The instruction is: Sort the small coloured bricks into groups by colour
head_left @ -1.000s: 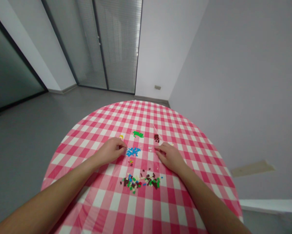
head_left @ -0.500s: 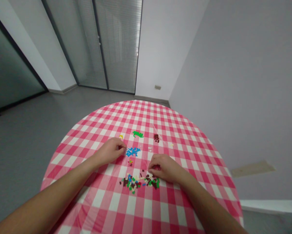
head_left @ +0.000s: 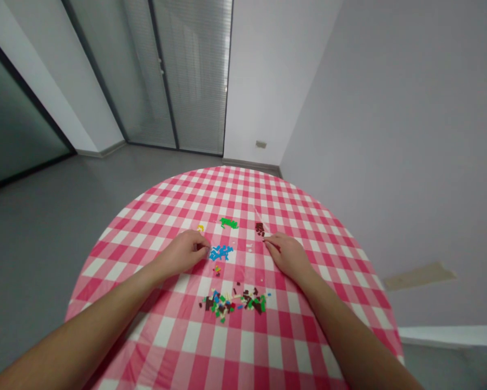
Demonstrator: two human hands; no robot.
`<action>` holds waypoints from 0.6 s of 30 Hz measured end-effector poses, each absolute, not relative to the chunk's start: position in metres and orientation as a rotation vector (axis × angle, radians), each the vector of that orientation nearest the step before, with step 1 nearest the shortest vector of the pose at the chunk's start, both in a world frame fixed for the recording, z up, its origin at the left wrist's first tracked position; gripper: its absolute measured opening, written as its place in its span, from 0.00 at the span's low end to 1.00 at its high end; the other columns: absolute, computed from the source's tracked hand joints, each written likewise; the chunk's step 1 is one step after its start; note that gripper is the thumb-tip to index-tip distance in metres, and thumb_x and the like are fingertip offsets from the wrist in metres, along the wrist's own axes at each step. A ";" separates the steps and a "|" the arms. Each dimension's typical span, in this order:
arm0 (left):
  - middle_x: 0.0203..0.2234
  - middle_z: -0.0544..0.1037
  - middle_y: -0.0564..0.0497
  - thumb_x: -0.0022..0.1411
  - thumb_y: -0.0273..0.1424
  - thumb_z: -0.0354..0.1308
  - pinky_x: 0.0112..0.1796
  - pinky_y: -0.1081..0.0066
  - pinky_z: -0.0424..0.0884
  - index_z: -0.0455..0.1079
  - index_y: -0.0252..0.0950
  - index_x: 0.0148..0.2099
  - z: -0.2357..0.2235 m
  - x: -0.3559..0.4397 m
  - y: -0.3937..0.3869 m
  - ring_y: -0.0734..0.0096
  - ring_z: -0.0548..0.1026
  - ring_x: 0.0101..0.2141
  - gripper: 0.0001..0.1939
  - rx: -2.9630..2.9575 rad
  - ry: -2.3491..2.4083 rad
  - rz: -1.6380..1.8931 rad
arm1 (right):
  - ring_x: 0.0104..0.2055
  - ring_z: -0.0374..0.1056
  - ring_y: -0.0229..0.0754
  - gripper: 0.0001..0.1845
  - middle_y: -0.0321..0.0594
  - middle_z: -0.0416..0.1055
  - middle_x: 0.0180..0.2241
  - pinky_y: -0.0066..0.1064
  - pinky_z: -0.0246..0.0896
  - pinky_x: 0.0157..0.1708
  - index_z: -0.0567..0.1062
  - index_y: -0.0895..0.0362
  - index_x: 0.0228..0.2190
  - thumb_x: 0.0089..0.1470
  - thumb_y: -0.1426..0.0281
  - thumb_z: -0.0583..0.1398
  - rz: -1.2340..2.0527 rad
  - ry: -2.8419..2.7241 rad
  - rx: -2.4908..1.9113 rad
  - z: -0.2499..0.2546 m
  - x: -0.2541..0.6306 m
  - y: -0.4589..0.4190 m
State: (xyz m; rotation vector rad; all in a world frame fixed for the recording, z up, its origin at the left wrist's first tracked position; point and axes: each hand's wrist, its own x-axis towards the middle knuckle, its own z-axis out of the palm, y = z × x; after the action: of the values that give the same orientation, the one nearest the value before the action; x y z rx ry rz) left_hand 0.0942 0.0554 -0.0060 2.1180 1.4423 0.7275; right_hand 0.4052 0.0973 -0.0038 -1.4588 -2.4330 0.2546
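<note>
A round table with a red-and-white checked cloth [head_left: 300, 346] holds small plastic bricks. A mixed pile [head_left: 235, 302] lies near me. Sorted heaps lie farther off: blue [head_left: 221, 252], green [head_left: 228, 222], dark brown [head_left: 260, 229], a few yellow [head_left: 201, 228], a few white [head_left: 250, 247]. My left hand [head_left: 184, 251] rests beside the blue heap, its fingers curled and pinched at the tips. My right hand [head_left: 287, 254] reaches toward the dark brown heap, fingertips pinched together just below it; what they hold is too small to see.
A tiny red-and-green cluster [head_left: 217, 268] lies between the blue heap and the mixed pile. Grey floor surrounds the table, with glass doors and blinds [head_left: 186, 76] behind and a grey wall [head_left: 409, 135] close on the right.
My right hand went from near the white pieces down to the mixed pile, then back up to the dark brown heap. The left hand stayed put.
</note>
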 end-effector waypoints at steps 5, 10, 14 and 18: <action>0.27 0.78 0.50 0.56 0.23 0.53 0.34 0.66 0.65 0.75 0.38 0.30 -0.008 0.093 0.056 0.69 0.71 0.29 0.10 2.117 1.434 0.710 | 0.42 0.72 0.44 0.14 0.43 0.77 0.41 0.33 0.65 0.43 0.81 0.57 0.41 0.64 0.71 0.55 0.262 -2.513 -1.436 0.003 0.409 0.088; 0.27 0.78 0.50 0.57 0.23 0.53 0.35 0.65 0.64 0.75 0.38 0.31 -0.006 0.094 0.056 0.70 0.71 0.29 0.10 2.111 1.447 0.700 | 0.42 0.71 0.43 0.17 0.45 0.74 0.42 0.31 0.64 0.40 0.80 0.57 0.46 0.65 0.71 0.53 0.211 -2.573 -1.522 0.001 0.402 0.089; 0.26 0.77 0.50 0.58 0.24 0.53 0.35 0.66 0.64 0.76 0.37 0.31 -0.003 0.095 0.055 0.70 0.70 0.29 0.10 2.129 1.416 0.685 | 0.40 0.70 0.44 0.19 0.46 0.74 0.42 0.30 0.63 0.37 0.77 0.56 0.52 0.66 0.71 0.51 0.175 -2.594 -1.574 -0.001 0.399 0.093; 0.28 0.77 0.49 0.60 0.26 0.53 0.36 0.66 0.65 0.76 0.37 0.33 -0.001 0.098 0.052 0.69 0.71 0.31 0.10 2.165 1.327 0.714 | 0.40 0.70 0.44 0.21 0.47 0.74 0.41 0.31 0.62 0.36 0.74 0.57 0.55 0.65 0.72 0.50 0.198 -2.583 -1.604 0.000 0.400 0.095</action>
State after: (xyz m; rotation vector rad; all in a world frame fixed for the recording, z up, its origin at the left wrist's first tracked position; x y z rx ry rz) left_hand 0.0979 0.0523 -0.0014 2.1649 1.3271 0.7137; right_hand 0.4001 0.0952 0.0003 -1.6040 -2.5826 0.1977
